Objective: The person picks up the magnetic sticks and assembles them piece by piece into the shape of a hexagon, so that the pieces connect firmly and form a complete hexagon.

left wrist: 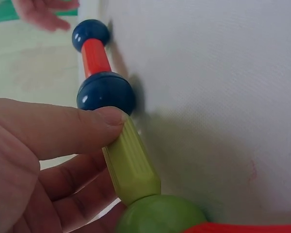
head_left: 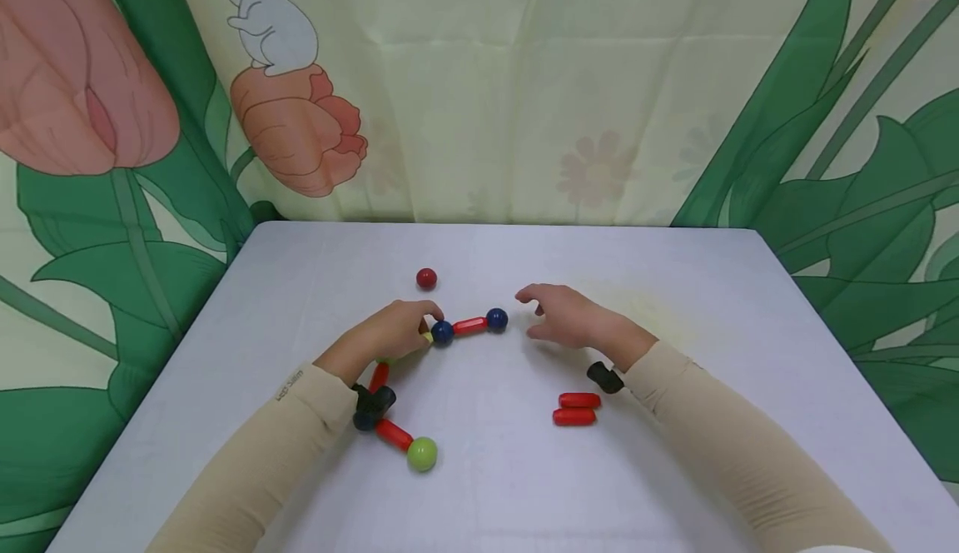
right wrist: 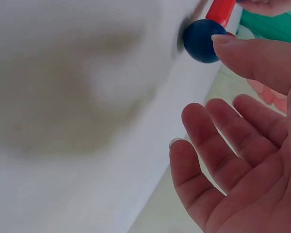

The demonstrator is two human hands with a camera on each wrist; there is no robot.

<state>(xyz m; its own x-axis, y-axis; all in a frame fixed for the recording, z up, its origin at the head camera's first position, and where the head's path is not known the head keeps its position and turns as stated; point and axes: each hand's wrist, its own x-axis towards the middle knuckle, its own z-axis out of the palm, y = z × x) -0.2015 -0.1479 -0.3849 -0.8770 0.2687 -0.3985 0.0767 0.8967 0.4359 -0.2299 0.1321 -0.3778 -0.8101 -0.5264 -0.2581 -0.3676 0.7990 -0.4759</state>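
Note:
A curved chain of toy balls and rods lies on the white table. My left hand (head_left: 393, 330) pinches its yellow-green rod (left wrist: 133, 167), the thumb close against a blue ball (left wrist: 106, 92). From that ball a red rod (head_left: 470, 326) leads to another blue ball (head_left: 497, 320) at the chain's far right end. A green ball (left wrist: 160, 216) joins the yellow-green rod's other end. My right hand (head_left: 569, 317) is just right of the end blue ball, fingers loosely bent and holding nothing. In the head view, the left hand and wrist hide part of the chain.
A loose red ball (head_left: 426, 278) sits behind the chain. Two red rods (head_left: 574, 417) lie side by side near the right wrist. The chain's near end has a red rod (head_left: 393, 434) and a light green ball (head_left: 422, 454). A printed curtain (head_left: 464, 120) hangs behind the table.

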